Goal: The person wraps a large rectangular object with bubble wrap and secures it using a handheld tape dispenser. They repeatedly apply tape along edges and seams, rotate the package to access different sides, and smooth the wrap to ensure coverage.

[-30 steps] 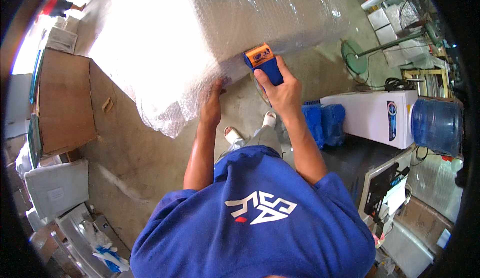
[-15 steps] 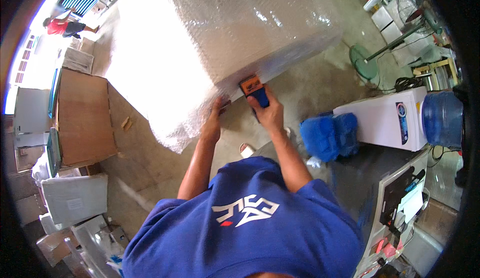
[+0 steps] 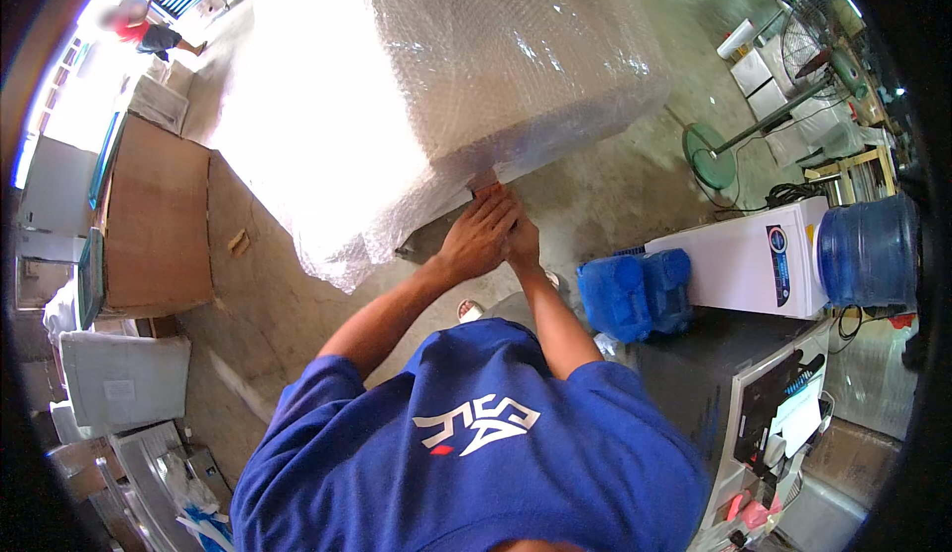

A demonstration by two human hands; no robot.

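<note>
A large box-shaped load in clear bubble wrap [image 3: 516, 76] stands in front of me, its left side glaring white. Against its near lower edge is an orange-and-blue tape dispenser [image 3: 488, 191], mostly covered by my hands. My right hand [image 3: 523, 243] is closed round it from below. Over its top lies my left hand [image 3: 476, 237], fingers together and bent across the dispenser, touching my right hand. A brownish strip [image 3: 483, 177] shows on the wrap just beyond it. The wrap's loose lower edge hangs to the left of my hands.
Blue jerrycans [image 3: 635, 294], a white water dispenser [image 3: 739, 254] with a blue bottle [image 3: 868, 252] and a dark table [image 3: 684, 354] are at my right. A standing fan [image 3: 709, 155] is farther back. Cardboard [image 3: 159, 220] leans at left; a person [image 3: 149, 36] stands far left.
My left hand has left the wrap's edge and come right, onto the dispenser and over my right hand. The dispenser is now pressed at the wrap's edge, its blue part hidden.
</note>
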